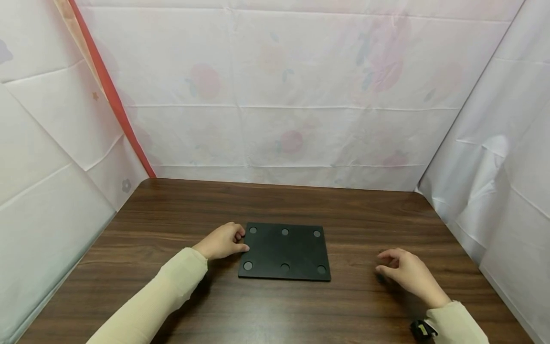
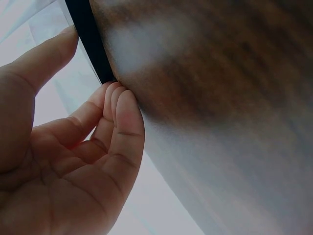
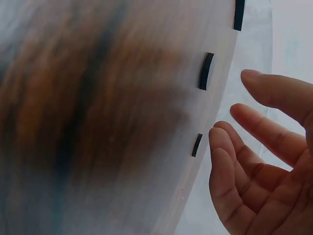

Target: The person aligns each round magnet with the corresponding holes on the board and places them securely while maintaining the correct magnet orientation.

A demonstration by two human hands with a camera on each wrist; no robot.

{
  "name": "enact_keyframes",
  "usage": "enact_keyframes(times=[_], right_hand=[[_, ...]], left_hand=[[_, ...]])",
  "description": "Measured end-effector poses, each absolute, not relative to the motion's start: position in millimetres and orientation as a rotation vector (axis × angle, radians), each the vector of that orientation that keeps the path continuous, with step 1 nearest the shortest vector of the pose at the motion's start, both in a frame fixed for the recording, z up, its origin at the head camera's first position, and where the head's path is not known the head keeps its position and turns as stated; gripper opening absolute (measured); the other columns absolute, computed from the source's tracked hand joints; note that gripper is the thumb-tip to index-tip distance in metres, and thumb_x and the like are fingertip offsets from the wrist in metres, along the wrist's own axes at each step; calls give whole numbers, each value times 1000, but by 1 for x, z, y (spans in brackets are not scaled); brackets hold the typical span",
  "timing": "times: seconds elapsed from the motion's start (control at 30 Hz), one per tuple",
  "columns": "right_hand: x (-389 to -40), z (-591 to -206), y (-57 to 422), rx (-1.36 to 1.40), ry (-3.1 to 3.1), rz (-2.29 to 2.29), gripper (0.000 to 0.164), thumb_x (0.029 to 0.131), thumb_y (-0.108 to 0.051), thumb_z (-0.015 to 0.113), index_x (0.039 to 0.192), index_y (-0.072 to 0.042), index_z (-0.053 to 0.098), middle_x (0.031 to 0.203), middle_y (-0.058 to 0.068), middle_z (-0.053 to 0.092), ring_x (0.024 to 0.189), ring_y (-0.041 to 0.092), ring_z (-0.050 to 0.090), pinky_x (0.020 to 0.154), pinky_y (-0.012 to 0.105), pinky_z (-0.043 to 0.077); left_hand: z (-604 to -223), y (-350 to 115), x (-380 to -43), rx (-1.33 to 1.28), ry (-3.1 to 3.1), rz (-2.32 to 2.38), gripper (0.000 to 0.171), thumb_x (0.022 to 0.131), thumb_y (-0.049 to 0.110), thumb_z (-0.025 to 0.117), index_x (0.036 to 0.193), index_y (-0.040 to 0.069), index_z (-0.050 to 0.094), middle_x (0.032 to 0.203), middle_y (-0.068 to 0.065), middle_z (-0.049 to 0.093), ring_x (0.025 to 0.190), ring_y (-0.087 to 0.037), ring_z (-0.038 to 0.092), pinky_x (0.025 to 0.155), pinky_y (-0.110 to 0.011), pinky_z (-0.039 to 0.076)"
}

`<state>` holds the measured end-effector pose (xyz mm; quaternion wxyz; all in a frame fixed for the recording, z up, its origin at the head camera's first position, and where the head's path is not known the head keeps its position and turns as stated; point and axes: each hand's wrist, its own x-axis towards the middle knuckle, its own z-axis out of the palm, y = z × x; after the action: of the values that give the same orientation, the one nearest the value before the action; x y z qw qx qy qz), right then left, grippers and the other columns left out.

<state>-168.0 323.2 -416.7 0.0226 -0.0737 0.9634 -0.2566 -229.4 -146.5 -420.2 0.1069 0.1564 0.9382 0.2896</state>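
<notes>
Head view: black board (image 1: 285, 251) flat on the brown wood-grain desk (image 1: 343, 210), around the middle. Six round spots (image 1: 285, 232) on its top, two rows of three, far row and near row; some greyer, the near middle and near right ones darker. Left hand (image 1: 221, 241) at the board's left side, gripping that edge: thumb on the edge, other fingers bent by the far left corner. Right hand (image 1: 408, 272) over the desk, right of the board and well apart from it; fingers loosely bent, thumb apart, nothing held. Dark patch under its thumb, cannot tell if shadow or object. Pale sleeves (image 1: 180, 277) on both arms, dark device (image 1: 422, 330) at the right wrist. White printed cloth (image 1: 275, 62) on the far side, more on left and right; red strip (image 1: 107, 86) at the far left corner.

Left wrist view: the board's dark side edge shows, thumb tip touching it, curled fingertips together at its end, close to the desk. Desk blurred with glare.

Right wrist view: fingers curved, thumb spread off, no object between them. Three short dark strips (image 3: 206, 72) on the pale surface past the blur, cannot tell what they are.
</notes>
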Motion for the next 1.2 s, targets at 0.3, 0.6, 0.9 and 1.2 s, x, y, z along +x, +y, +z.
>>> enact_keyframes(times=[0.3,0.6,0.9,1.2], right_hand=[[-170,-419,326,-225,2918,-733,25,82,-22,78,101,-7,72,84,-3,65,71,7,55,60,24,45],[-168,-419,325,-254,2931,-696,18,80,-21,79,93,-10,71,79,-3,63,69,6,53,60,24,43],[-167,-419,327,-260,2904,-701,18,81,-25,80,90,-13,70,79,-4,62,70,6,52,60,24,42],[-163,-418,329,-301,2895,-708,19,77,-25,82,88,-15,70,80,-4,61,71,2,51,61,23,42]], left_hand=[[-420,-146,-228,450,2755,862,40,86,21,77,116,-1,61,106,-9,59,96,-19,57,89,-39,51],[-422,-145,-228,443,2758,859,40,86,22,77,115,-1,62,106,-8,59,96,-18,57,89,-39,51],[-420,-145,-229,455,2767,852,39,86,22,77,114,-1,62,105,-9,59,95,-19,57,88,-40,51],[-421,-145,-229,452,2768,852,39,86,22,77,114,-1,62,105,-9,59,95,-19,57,88,-40,51]])
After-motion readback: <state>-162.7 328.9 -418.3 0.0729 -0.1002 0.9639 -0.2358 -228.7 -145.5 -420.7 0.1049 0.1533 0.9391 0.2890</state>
